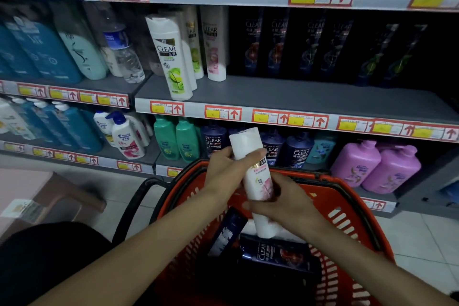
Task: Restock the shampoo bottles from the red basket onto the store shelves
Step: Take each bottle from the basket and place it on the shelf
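– Forearms come in from the bottom edge, nearest the lens. What do they end in?
– Both are clamped on one thing. The left hand [223,171] curls its fingers round the upper part of a white shampoo bottle [255,176] with a pink label. The right hand [285,204] grips the same bottle lower down.
– Where is that bottle?
– It is held almost upright, leaning slightly left, above the red basket [347,208] and in front of the lower shelves. Whether its bottom end touches anything in the basket, I cannot tell.
– What lies in the basket?
– One dark Clear bottle [275,253] lies on its side. A second dark bottle [227,233] leans near the left wall.
– And the shelving?
– The middle shelf [298,99] carries a green-label Clear bottle [171,57] at its front edge. A pink-label white bottle [214,45] stands just right of it, further back. To the right is a row of black Clear bottles [310,42]. A water bottle [124,52] stands on the neighbouring shelf to the left. Below are green bottles [176,139] and, at the right, pink pump bottles [372,166].
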`<state>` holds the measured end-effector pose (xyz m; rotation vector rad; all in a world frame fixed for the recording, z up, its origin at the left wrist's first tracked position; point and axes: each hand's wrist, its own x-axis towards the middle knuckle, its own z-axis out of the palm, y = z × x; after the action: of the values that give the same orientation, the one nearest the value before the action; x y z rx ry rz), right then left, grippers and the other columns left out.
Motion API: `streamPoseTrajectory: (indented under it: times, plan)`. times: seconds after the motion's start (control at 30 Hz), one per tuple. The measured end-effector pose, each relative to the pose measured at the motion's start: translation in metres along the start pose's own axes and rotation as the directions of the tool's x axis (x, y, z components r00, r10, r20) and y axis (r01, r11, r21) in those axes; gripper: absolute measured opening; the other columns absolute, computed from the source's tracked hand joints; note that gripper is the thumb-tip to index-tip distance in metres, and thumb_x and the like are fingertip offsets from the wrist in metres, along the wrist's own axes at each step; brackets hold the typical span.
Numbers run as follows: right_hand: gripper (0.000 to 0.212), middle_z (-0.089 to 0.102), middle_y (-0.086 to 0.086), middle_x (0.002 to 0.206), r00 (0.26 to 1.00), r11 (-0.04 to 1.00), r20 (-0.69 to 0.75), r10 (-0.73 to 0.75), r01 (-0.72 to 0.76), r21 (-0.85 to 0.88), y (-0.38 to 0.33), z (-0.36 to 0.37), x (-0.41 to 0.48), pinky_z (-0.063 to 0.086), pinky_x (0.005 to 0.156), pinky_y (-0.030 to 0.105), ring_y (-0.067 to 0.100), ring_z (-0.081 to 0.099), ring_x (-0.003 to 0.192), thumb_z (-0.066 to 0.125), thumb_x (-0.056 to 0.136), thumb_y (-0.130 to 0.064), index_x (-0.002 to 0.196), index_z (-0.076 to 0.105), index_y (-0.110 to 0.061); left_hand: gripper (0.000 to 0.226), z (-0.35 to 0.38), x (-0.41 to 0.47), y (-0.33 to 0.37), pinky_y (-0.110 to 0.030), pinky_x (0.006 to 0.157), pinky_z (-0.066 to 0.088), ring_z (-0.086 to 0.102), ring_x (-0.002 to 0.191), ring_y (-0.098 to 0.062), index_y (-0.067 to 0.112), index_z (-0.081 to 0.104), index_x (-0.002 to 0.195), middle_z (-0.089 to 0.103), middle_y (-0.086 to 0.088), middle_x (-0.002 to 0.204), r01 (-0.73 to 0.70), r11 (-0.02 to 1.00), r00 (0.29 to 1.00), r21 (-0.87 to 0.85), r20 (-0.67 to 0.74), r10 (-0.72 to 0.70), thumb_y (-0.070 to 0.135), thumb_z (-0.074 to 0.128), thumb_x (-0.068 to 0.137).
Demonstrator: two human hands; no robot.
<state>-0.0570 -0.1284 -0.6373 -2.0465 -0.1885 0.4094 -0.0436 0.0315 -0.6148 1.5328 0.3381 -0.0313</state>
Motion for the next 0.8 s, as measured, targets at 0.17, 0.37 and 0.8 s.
streamPoseTrajectory:
  times: [0.17,0.37,0.8]
  plan:
    - [0.064,0.06,-0.022,0.094,0.997,0.965,-0.068,-0.042,0.023,-0.26,-0.018,0.002,0.006,0.05,0.065,0.022,-0.007,0.058,0.082,0.094,0.063,-0.033,0.112,0.052,-0.033,0.062,0.008,0.007,0.002,-0.041,0.076,0.063,0.077,0.085,-0.018,0.02,0.072,0.104,0.079,0.001,0.091,0.02,0.998,0.996,0.066,-0.091,-0.014,0.059,0.09,0.06]
    - [0.064,0.066,0.004,0.106,0.983,0.981,-0.028,0.179,-0.176,0.082,-0.024,-0.004,0.014,0.06,0.078,0.044,0.024,0.067,0.094,0.083,0.069,-0.006,0.121,0.048,-0.02,0.058,0.01,-0.001,0.021,-0.03,0.072,0.049,0.068,0.087,-0.013,0.015,0.066,0.105,0.071,0.001,0.099,-0.042,0.978,0.999,0.206,0.034,0.036,0.069,0.069,0.083]
    - [0.038,0.066,0.03,0.081,0.978,0.819,0.026,0.206,-0.187,0.543,-0.029,-0.028,0.024,0.054,0.079,0.047,0.044,0.066,0.084,0.062,0.041,0.002,0.078,0.066,0.01,0.013,-0.003,-0.007,0.008,-0.03,0.085,0.053,0.07,0.096,-0.011,0.024,0.07,0.108,0.073,0.005,0.1,-0.167,0.921,0.969,0.352,0.231,0.087,0.031,0.066,0.096]
